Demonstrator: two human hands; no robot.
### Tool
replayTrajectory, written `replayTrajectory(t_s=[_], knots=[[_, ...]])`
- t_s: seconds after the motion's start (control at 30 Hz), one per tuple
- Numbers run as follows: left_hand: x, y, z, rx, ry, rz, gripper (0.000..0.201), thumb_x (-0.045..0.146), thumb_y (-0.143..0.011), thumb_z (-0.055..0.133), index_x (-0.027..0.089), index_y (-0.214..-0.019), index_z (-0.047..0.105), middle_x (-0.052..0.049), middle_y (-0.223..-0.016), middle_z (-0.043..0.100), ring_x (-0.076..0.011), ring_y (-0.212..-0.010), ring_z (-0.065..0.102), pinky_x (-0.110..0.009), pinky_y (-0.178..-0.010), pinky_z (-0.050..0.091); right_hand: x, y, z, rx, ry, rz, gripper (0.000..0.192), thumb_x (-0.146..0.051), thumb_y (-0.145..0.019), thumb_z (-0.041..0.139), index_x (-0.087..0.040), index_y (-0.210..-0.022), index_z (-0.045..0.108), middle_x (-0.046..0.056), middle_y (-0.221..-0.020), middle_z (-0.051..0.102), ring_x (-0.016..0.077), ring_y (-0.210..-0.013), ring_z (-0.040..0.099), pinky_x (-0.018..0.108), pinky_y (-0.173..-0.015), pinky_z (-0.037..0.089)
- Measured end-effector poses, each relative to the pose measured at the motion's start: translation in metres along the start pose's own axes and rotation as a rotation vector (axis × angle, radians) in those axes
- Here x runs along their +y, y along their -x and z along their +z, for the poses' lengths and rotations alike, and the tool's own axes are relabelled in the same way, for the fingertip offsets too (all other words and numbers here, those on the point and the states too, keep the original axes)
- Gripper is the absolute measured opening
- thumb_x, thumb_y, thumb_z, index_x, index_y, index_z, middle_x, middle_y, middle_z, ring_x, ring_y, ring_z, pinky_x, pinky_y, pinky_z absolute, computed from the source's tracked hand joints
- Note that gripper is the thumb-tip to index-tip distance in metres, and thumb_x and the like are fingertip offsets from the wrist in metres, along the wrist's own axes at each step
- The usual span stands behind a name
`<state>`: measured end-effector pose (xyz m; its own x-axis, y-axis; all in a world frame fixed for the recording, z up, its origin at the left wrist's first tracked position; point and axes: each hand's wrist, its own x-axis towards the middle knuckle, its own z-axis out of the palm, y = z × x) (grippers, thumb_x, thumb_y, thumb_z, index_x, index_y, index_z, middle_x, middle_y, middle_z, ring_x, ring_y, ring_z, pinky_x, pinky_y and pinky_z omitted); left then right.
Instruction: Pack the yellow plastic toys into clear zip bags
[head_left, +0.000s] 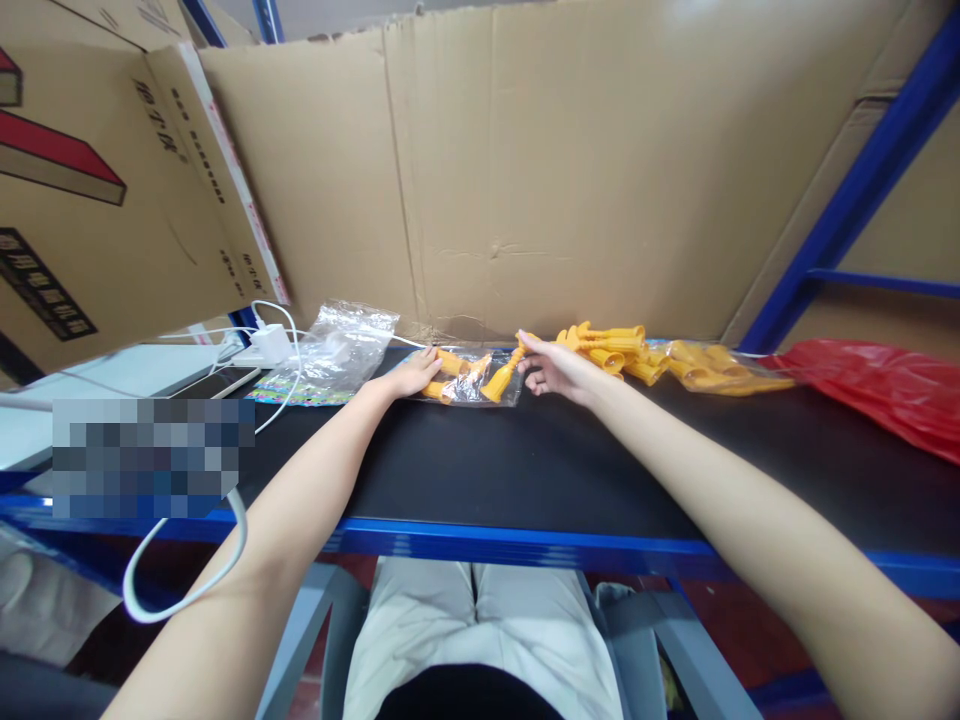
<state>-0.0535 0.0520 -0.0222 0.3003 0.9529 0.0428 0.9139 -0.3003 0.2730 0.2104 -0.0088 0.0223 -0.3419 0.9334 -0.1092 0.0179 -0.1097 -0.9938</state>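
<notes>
My right hand [559,370] has its thumb and forefinger closed on a yellow plastic piece [501,382] with a flared, tube-like end. That end points down and left, over the right part of a clear plastic bag [510,396]. At the bag's left side is my left hand [415,373], its fingers pressed together on the film; the thumb is not clearly visible. More yellow pieces [452,362] show under or inside the film beside the left fingers. Right of my right hand lies a pile of similar yellow pieces [622,345], some with open round ends.
Several more yellow pieces lie in a clear bag [712,368], next to a red plastic bag [885,385]. Clear bags [345,350], a phone [217,382] and a white charger with cables [271,343] are at left. Cardboard [570,180] walls the back of the black tabletop [525,470].
</notes>
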Motion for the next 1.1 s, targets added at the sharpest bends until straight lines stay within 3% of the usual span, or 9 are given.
replayTrajectory(t_s=[0.13,0.27,0.4,0.7,0.97,1.1], knots=[[0.002,0.002,-0.001,0.001,-0.004,-0.01,0.069,0.045,-0.087,0.009,0.003,-0.141,0.015,-0.009,-0.148,0.007,-0.0159,-0.136,0.003,-0.028,-0.11,0.006,-0.001,-0.002,-0.007,-0.036,-0.087,0.039,0.042,-0.061,-0.08,0.041,-0.019,-0.075,0.048,-0.001,-0.056,0.052,0.0083,-0.041,0.042,0.023,-0.043,0.038],[0.003,0.003,-0.002,0.007,-0.005,-0.006,0.069,0.046,-0.087,0.009,0.006,-0.142,0.016,-0.007,-0.148,0.007,-0.0164,-0.136,0.004,-0.029,-0.11,0.007,0.004,-0.009,-0.012,0.059,-0.121,0.092,0.025,-0.038,-0.087,0.04,-0.018,-0.073,0.047,-0.002,-0.05,0.05,0.0076,-0.038,0.04,0.022,-0.043,0.036],[0.002,0.002,-0.001,0.005,-0.007,-0.002,0.07,0.046,-0.086,0.009,0.004,-0.141,0.016,-0.008,-0.148,0.007,-0.0158,-0.136,0.005,-0.028,-0.11,0.007,0.009,-0.013,-0.01,0.09,-0.122,0.083,0.012,-0.021,-0.085,0.04,-0.016,-0.078,0.048,0.002,-0.057,0.059,0.0091,-0.043,0.049,0.022,-0.046,0.04],[0.001,-0.002,0.002,0.004,0.051,0.014,0.069,0.047,-0.086,0.008,0.007,-0.141,0.017,-0.005,-0.148,0.006,-0.0156,-0.136,0.003,-0.03,-0.11,0.008,0.019,-0.012,0.008,-0.062,-0.223,0.067,0.017,-0.014,-0.082,0.038,-0.009,-0.086,0.054,0.013,-0.082,0.068,0.0118,-0.062,0.061,0.023,-0.06,0.048],[0.009,-0.001,0.002,0.036,0.14,0.009,0.064,0.046,-0.088,0.009,0.011,-0.14,0.023,-0.005,-0.148,0.012,-0.0144,-0.136,0.006,-0.028,-0.11,0.007,0.024,-0.013,0.003,-0.223,-0.154,0.065,0.022,-0.017,-0.086,0.041,-0.009,-0.097,0.057,0.015,-0.099,0.065,0.0124,-0.075,0.063,0.025,-0.07,0.051],[0.009,-0.001,0.003,0.055,0.173,-0.011,0.064,0.047,-0.089,0.009,0.011,-0.14,0.025,-0.005,-0.147,0.014,-0.0151,-0.136,0.008,-0.028,-0.11,0.009,0.028,-0.012,0.006,-0.21,-0.123,0.021,0.019,-0.018,-0.087,0.043,-0.01,-0.097,0.057,0.014,-0.098,0.066,0.0123,-0.076,0.063,0.026,-0.071,0.051]])
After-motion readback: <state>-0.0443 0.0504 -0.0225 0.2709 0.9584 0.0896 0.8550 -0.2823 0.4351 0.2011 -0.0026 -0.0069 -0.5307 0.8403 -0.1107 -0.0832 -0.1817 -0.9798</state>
